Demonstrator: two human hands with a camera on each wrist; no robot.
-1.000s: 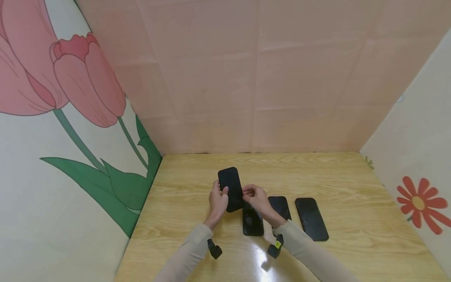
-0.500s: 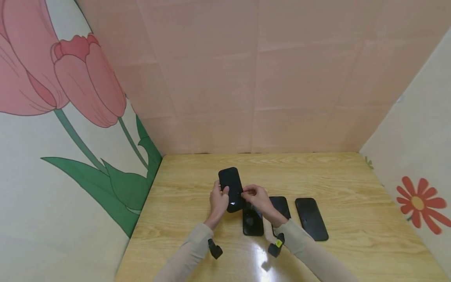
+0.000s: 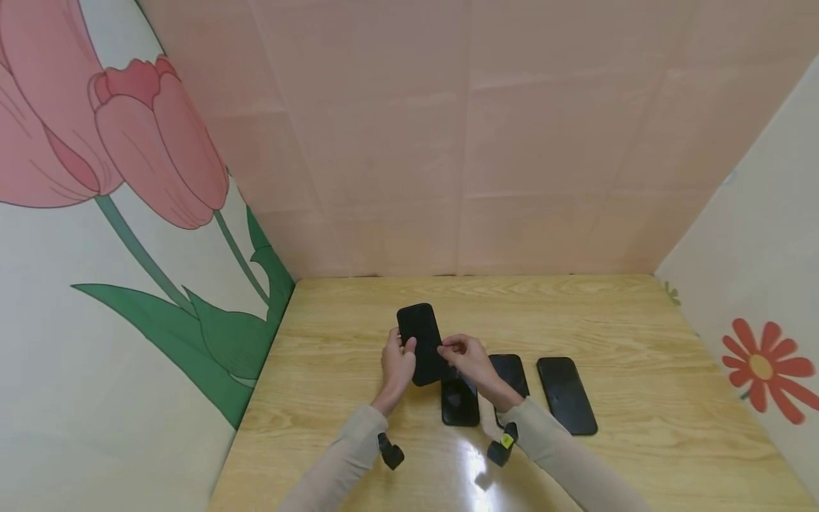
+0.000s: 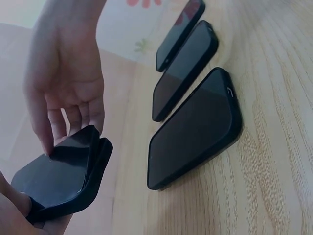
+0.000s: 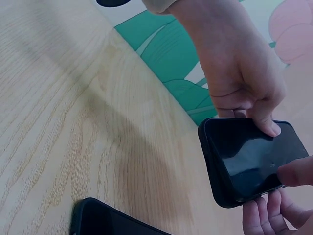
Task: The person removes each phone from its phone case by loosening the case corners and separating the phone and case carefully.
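Above the table, my left hand (image 3: pixel 398 366) holds a black phone (image 3: pixel 419 341) from its left side, thumb over the screen edge and fingers beneath. My right hand (image 3: pixel 470 360) pinches the opposite edge, its thumb (image 5: pixel 295 171) on the screen and several fingers under. In the left wrist view one end of the phone stands raised out of its black case (image 4: pixel 100 171), with a gap between them at the corner. The right wrist view also shows the screen sitting askew in the case along one end.
Three more dark phones lie in a row on the wooden table (image 3: pixel 333 313): one phone (image 3: pixel 459 407) just under the hands, a middle phone (image 3: pixel 510 373) partly behind the right wrist, and a third phone (image 3: pixel 567 396) to the right. Walls enclose the table's back and sides.
My right thumb has shifted slightly inward over the phone's edge. A glint crossed the screen half a second ago and is gone. The left hand's hold is the same.
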